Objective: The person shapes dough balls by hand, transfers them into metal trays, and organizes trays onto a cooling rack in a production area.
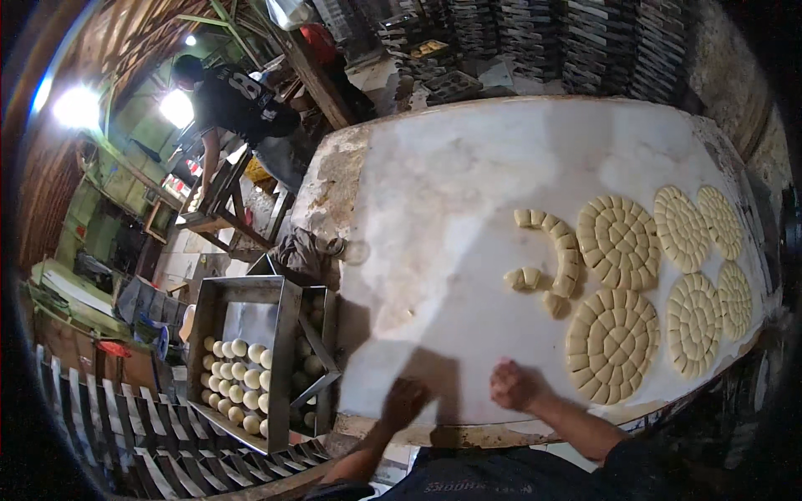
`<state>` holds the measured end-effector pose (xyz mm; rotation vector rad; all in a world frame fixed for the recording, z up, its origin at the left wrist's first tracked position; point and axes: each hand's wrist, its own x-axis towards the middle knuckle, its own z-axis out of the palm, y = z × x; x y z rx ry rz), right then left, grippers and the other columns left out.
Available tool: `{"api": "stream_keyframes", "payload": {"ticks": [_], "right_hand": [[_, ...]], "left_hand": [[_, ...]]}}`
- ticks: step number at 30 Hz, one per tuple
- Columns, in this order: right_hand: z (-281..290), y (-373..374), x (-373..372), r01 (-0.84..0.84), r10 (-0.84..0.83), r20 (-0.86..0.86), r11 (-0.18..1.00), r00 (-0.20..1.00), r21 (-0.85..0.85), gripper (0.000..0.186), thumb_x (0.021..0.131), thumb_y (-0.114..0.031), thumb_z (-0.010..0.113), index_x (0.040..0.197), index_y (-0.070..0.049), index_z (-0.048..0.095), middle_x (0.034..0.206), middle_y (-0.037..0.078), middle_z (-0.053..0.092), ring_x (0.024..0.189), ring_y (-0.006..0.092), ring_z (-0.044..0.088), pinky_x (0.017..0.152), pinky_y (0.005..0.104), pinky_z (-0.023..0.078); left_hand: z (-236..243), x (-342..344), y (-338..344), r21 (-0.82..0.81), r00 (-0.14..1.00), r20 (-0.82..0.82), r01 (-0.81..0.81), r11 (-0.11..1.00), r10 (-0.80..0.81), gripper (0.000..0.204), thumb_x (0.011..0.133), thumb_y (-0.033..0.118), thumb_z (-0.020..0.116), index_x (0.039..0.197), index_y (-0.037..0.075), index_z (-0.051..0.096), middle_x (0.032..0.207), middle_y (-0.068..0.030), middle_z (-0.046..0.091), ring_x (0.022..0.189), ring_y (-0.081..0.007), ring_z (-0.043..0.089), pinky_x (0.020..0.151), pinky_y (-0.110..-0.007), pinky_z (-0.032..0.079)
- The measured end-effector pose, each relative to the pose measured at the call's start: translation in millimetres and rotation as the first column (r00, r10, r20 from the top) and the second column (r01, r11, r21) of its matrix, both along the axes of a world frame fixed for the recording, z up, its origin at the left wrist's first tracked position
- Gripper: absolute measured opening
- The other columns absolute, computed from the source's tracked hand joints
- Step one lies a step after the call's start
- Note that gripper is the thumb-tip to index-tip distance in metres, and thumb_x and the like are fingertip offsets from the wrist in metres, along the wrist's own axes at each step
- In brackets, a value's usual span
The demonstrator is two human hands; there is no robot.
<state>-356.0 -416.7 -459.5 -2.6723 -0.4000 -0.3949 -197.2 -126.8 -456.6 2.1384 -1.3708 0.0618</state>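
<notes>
Right fingers (504,382) near cut dough (612,346)

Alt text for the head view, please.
Bare left hand and right hand over a pale tabletop with six segmented dough rounds and loose pieces at right. A metal tray of dough balls stands left; beyond, a co-worker bends over a wooden stand.

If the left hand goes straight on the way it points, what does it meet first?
The left hand would cross white tabletop, then probably meet the short row of dough pieces or the curved row beside it; its height is unclear, so it might pass above.
</notes>
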Motion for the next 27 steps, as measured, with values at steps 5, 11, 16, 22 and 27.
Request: {"api": "stream_keyframes", "payload": {"ticks": [5,11,16,22,27], "right_hand": [[10,-12,81,0.372,-0.393,0.155,0.916,0.906,0.148,0.013,0.082,-0.007,0.062,0.09,-0.002,0.054,0.091,0.018,0.055,0.092,0.0396,0.053,0.096,0.0535,0.043],[9,95,121,0.593,-0.656,0.042,0.706,0.753,0.387,0.008,0.086,-0.008,0.061,0.089,-0.003,0.056,0.094,0.016,0.057,0.096,0.0379,0.054,0.091,0.0485,0.043],[10,84,54,0.527,-0.528,-0.091,0.787,0.845,0.321,0.007,0.085,-0.002,0.059,0.091,-0.001,0.064,0.094,0.018,0.063,0.092,0.0364,0.059,0.088,0.0439,0.048],[49,49,47,0.806,-0.385,-0.708,0.272,0.592,0.526,0.023,0.096,-0.019,0.056,0.092,-0.002,0.07,0.083,0.007,0.065,0.073,0.0166,0.064,0.059,0.0303,0.055],[197,210,167,0.433,-0.258,-0.378,0.742,0.889,0.512,0.026,0.1,-0.018,0.054,0.112,0.002,0.067,0.102,0.01,0.069,0.094,0.0174,0.065,0.086,0.0318,0.053]], "left_hand": [[-10,95,-3,0.101,0.974,0.122,-0.202,0.974,0.19,0.02,0.089,0.028,0.064,0.104,0.015,0.065,0.103,-0.0053,0.066,0.1,-0.027,0.061,0.098,-0.043,0.045],[-7,76,-54,-0.271,0.996,0.083,0.008,0.963,0.015,0.018,0.078,0.017,0.071,0.096,0.014,0.071,0.099,-0.0105,0.065,0.093,-0.0319,0.061,0.086,-0.043,0.047],[-22,-10,50,0.021,0.976,-0.219,0.004,1.0,0.001,0.036,0.091,0.019,0.06,0.123,0.002,0.059,0.122,-0.0219,0.058,0.119,-0.0381,0.054,0.104,-0.048,0.042],[202,9,199,0.012,0.729,-0.562,0.479,0.878,-0.39,0.036,0.094,0.012,0.048,0.126,-0.002,0.057,0.128,-0.0181,0.059,0.123,-0.033,0.055,0.106,-0.045,0.045],[289,128,232,0.09,0.932,-0.138,0.348,0.933,-0.334,0.031,0.087,0.016,0.063,0.116,0.005,0.068,0.129,-0.0161,0.063,0.123,-0.0323,0.058,0.105,-0.04,0.047]]}}
